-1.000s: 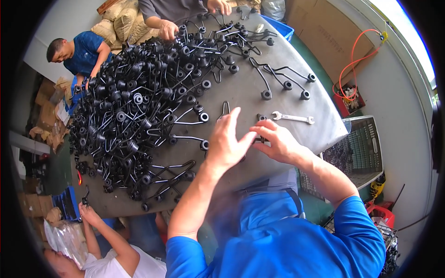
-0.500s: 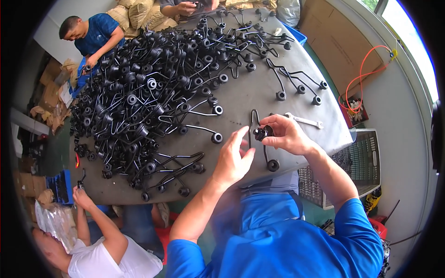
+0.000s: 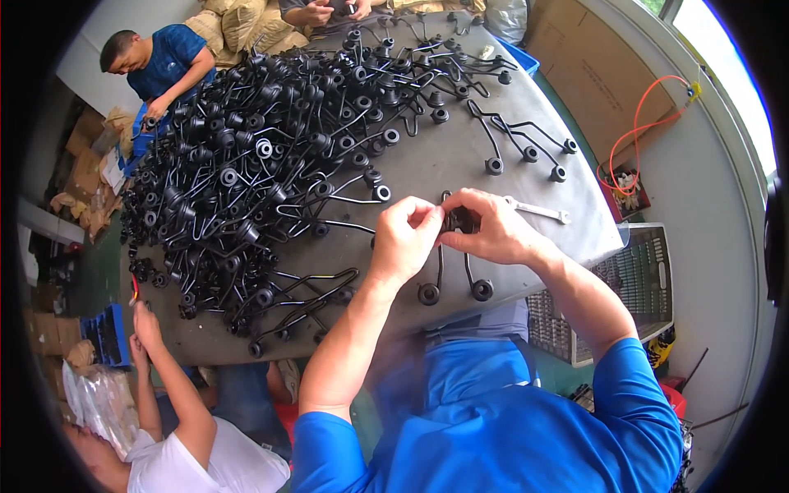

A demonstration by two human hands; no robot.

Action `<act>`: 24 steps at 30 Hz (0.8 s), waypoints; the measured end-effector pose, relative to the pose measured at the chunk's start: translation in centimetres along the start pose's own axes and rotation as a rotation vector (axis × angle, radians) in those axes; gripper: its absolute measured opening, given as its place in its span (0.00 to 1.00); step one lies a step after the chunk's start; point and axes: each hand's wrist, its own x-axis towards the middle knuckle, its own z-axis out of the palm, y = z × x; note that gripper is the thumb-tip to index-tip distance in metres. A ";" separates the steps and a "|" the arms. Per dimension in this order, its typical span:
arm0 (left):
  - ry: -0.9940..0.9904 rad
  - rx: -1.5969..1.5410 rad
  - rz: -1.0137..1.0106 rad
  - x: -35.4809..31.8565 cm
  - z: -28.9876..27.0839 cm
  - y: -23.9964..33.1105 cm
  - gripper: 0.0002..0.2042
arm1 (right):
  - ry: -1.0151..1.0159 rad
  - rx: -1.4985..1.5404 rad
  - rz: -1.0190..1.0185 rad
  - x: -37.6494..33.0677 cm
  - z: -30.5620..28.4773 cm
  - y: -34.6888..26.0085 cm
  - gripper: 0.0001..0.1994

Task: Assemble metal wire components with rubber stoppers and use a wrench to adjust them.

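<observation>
I saw my left hand (image 3: 407, 238) and right hand (image 3: 491, 226) meet over the near edge of the grey tabletop (image 3: 460, 168), both sets of fingers pinched narrowly on the upper end of a black bent-wire part (image 3: 454, 255). That part was a thin, dark metal rod folded into two legs, each ending in a tight round coil; the two coils (image 3: 428, 293) lay on the tabletop just below my hands, side by side. The rod looked smooth and matte. Just right of my right hand lay a slim, shiny steel wrench (image 3: 538, 210), flat on the tabletop. To the left and farther back a dense heap of the same black wire parts (image 3: 255, 164) covered most of the dull, scuffed surface, tangled and overlapping. A few loose ones (image 3: 526, 144) lay apart near the far right edge. Other people's hands worked at the heap's edges.
</observation>
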 end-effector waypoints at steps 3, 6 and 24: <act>0.008 0.185 0.046 -0.4 -0.2 -2.7 0.06 | -0.040 -0.236 -0.027 -0.8 1.3 1.1 0.17; 0.009 0.185 -0.042 -0.6 -0.3 -3.5 0.06 | -0.073 -0.277 0.014 -1.1 2.2 1.1 0.18; -0.180 -0.555 -0.246 -2.0 0.4 -6.2 0.24 | 0.102 -0.044 0.030 -2.7 1.1 2.1 0.24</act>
